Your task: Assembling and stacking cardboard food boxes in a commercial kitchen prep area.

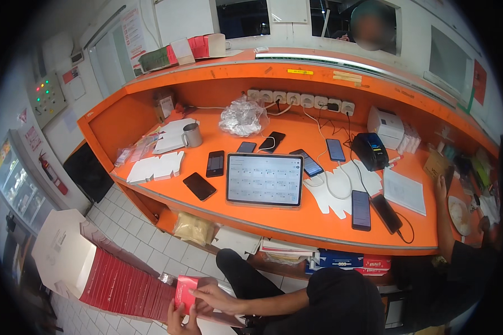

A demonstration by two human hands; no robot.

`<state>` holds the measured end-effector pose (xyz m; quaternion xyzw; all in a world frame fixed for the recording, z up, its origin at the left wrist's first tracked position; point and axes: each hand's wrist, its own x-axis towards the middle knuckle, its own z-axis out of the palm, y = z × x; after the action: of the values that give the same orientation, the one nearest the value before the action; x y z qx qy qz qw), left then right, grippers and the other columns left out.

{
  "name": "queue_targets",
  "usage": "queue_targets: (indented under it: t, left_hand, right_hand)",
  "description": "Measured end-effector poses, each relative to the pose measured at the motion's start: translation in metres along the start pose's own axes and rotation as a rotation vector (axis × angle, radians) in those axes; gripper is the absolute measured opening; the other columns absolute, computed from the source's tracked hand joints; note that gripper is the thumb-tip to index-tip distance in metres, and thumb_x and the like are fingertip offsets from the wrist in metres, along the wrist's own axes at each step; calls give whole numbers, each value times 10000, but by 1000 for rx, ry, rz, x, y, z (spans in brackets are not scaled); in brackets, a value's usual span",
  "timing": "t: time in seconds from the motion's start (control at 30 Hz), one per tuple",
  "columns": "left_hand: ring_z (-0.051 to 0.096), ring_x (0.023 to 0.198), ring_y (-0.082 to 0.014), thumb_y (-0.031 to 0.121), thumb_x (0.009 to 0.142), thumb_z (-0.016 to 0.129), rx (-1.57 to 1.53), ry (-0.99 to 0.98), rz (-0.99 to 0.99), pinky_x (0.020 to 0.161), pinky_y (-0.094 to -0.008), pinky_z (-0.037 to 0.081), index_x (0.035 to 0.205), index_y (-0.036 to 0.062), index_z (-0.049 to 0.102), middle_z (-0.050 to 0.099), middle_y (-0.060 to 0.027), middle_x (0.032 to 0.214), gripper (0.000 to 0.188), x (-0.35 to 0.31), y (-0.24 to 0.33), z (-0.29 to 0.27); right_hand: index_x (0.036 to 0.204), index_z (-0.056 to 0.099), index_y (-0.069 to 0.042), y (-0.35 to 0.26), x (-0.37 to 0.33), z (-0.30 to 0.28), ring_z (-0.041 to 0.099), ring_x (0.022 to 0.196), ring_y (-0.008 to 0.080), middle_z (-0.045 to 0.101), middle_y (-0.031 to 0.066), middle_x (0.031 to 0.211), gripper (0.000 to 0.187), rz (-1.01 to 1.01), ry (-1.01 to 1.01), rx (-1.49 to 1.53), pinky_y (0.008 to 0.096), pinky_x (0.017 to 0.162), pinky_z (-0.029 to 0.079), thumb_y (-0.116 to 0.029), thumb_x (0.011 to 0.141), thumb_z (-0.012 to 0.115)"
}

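Low at the bottom of the view, a small flat red printed carton is held between my two hands. My right hand reaches in from the right and pinches its right side. Below it my left hand grips the lower edge with thumb and fingers. Just left of my hands runs a long row of red folded cartons, packed tightly on edge. A large white cardboard piece stands at the far end of that row.
An orange counter carries a tablet, several phones, a metal mug, white paper stacks and a label printer. At the right, a co-worker's hand touches a brown box. Another person stands beyond the window.
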<state>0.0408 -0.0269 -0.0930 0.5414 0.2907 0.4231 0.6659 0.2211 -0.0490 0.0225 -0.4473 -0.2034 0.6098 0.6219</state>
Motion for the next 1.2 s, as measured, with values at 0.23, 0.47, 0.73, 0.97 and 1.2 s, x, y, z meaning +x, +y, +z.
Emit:
queue_targets:
  t: [0.23, 0.47, 0.73, 0.97, 1.2]
  left_hand:
    - [641, 1105, -270, 193, 966, 657, 5, -4, -2, 931, -365, 519, 1312, -6, 554, 631, -195, 1251, 412, 3, 29, 10]
    - [635, 1132, -267, 186, 963, 663, 23, -7, 32, 948, -363, 514, 1329, 5, 542, 621, -196, 1269, 426, 18, 56, 3]
    - [648, 955, -203, 192, 906, 731, 874, 329, 355, 799, -305, 531, 1341, -9, 524, 647, -100, 1215, 522, -11, -24, -64]
    - [240, 1455, -473, 424, 506, 966, 808, 5, 450, 1154, -525, 289, 1581, 71, 98, 98, -296, 1609, 1426, 11, 40, 23]
    - [231, 1464, -457, 436, 504, 963, 741, 44, 550, 1159, -533, 257, 1593, 88, 44, 132, -299, 1602, 1467, -15, 79, 14]
  right_hand:
    - [977, 710, -53, -89, 18, -24, 644, 911, 254, 658, 100, 935, 328, -1183, -302, -1059, 353, 744, 514, -309, 791, 799]
    - [1048, 722, -69, -62, 51, -34, 595, 1077, 320, 646, 138, 1134, 406, -747, -947, -1072, 412, 919, 477, -356, 777, 815]
    - [1320, 584, -61, -54, 61, -101, 540, 1228, 187, 570, 86, 1360, 402, -626, -413, -681, 331, 1046, 430, -141, 938, 681]
    - [1448, 460, -8, -48, 60, -86, 421, 1384, 218, 501, 147, 1461, 450, -407, -277, -505, 335, 1145, 302, -251, 1075, 400]
    - [1467, 381, 64, -53, 52, -49, 368, 1421, 242, 399, 184, 1526, 478, -258, -281, -302, 348, 1174, 261, -220, 1085, 343]
